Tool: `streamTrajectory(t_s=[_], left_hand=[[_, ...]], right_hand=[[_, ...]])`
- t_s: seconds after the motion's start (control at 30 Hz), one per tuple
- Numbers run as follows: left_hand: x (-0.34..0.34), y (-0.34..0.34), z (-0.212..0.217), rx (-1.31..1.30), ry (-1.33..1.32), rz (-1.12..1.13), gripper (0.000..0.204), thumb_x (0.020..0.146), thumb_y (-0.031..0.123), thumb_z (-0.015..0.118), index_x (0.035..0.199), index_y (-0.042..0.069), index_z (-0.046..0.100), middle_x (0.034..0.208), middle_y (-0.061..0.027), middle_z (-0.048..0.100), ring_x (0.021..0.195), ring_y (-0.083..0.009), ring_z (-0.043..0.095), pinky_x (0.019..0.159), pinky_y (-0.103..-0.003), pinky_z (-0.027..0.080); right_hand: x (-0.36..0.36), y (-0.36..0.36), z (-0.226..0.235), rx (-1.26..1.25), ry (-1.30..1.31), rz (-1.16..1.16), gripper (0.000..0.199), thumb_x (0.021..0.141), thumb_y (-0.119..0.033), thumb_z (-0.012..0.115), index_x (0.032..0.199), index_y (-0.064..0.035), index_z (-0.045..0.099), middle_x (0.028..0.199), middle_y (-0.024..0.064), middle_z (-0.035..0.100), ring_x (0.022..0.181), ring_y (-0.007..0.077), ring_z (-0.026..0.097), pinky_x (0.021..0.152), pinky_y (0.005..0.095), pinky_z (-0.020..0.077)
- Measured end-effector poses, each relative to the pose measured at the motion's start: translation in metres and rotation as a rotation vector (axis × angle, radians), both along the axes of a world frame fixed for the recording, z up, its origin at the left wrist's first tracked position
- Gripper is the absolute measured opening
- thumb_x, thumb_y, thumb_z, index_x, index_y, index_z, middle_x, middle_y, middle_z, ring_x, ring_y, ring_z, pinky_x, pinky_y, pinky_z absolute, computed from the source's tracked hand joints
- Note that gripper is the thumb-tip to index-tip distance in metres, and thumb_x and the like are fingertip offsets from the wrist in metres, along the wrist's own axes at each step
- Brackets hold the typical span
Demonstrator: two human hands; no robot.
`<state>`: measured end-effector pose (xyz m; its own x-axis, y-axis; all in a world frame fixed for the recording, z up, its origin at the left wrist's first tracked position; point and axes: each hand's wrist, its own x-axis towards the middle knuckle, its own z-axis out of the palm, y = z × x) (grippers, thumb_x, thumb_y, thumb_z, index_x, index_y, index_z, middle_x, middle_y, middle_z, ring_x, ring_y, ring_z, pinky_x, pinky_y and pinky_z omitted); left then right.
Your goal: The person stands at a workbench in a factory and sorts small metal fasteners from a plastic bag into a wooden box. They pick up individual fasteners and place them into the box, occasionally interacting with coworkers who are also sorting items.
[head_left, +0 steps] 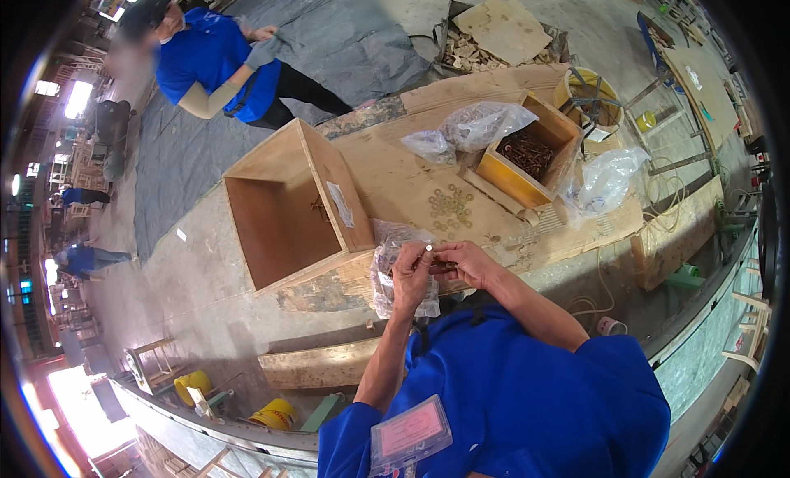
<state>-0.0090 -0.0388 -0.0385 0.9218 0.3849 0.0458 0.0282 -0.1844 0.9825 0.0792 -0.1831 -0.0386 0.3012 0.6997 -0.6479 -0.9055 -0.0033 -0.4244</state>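
A scuffed wooden worktop [387,167] stands on a concrete floor [210,317], with a dark tarp [189,169] spread beyond it and a person [218,66] in blue standing on the far left. On the worktop are an open box [329,177] at left, scattered washers [451,206] near the middle, and a smaller box [553,124] of rust-brown fasteners [527,154] between two clear bags, with a yellow bucket [566,91] just past it. The small part [429,247] is at the near edge, raised between the hands; it shows a pale, round end, its remainder covered by fingers. The left hand [407,274] pinches it narrowly, above a crumpled bag [383,284]. The right hand [469,264] has its fingers bent in beside dark brown pieces [444,267]; whether it grips them, I cannot tell.
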Motion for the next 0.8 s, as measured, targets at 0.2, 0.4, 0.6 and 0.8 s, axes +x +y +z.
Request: streamTrajectory(t_s=[0.2, 0.4, 0.6, 0.8], left_hand=[[0.006, 0.001, 0.014, 0.291, -0.076, -0.081, 0.013, 0.088, -0.001, 0.061, 0.100, 0.003, 0.064, 0.096, -0.0124, 0.061, 0.087, -0.0271, 0.062, 0.074, -0.034, 0.051], [0.009, 0.010, 0.027, 0.401, 0.056, -0.261, 0.023, 0.085, -0.002, 0.062, 0.106, 0.006, 0.065, 0.098, -0.0132, 0.063, 0.086, -0.0343, 0.065, 0.074, -0.038, 0.053], [0.008, 0.023, 0.054, 0.037, 0.190, -0.351, 0.023, 0.090, 0.001, 0.061, 0.113, 0.002, 0.064, 0.091, -0.0115, 0.067, 0.082, -0.0226, 0.066, 0.071, -0.033, 0.053], [0.008, 0.081, 0.105, 0.184, 0.223, -0.339, 0.021, 0.088, -0.003, 0.061, 0.107, 0.002, 0.069, 0.097, -0.0070, 0.071, 0.082, -0.0119, 0.064, 0.071, -0.027, 0.052]], right_hand=[[-0.001, -0.004, -0.013, 0.100, 0.096, -0.067, 0.024, 0.098, -0.012, 0.055, 0.117, 0.0010, 0.061, 0.108, 0.0119, 0.067, 0.094, 0.0212, 0.068, 0.085, 0.0362, 0.0589], [0.005, -0.010, -0.001, 0.328, 0.250, -0.085, 0.026, 0.098, -0.020, 0.058, 0.116, -0.0010, 0.061, 0.107, 0.0084, 0.066, 0.093, 0.0183, 0.067, 0.089, 0.0351, 0.0576], [0.003, -0.011, -0.006, 0.236, 0.145, 0.010, 0.028, 0.095, -0.026, 0.063, 0.113, -0.0039, 0.063, 0.091, 0.0040, 0.068, 0.081, 0.0139, 0.068, 0.076, 0.0278, 0.0595], [0.010, 0.007, 0.011, 0.072, 0.020, 0.093, 0.025, 0.098, -0.017, 0.058, 0.117, -0.0018, 0.060, 0.100, 0.0074, 0.067, 0.088, 0.0151, 0.066, 0.082, 0.0283, 0.0579]])
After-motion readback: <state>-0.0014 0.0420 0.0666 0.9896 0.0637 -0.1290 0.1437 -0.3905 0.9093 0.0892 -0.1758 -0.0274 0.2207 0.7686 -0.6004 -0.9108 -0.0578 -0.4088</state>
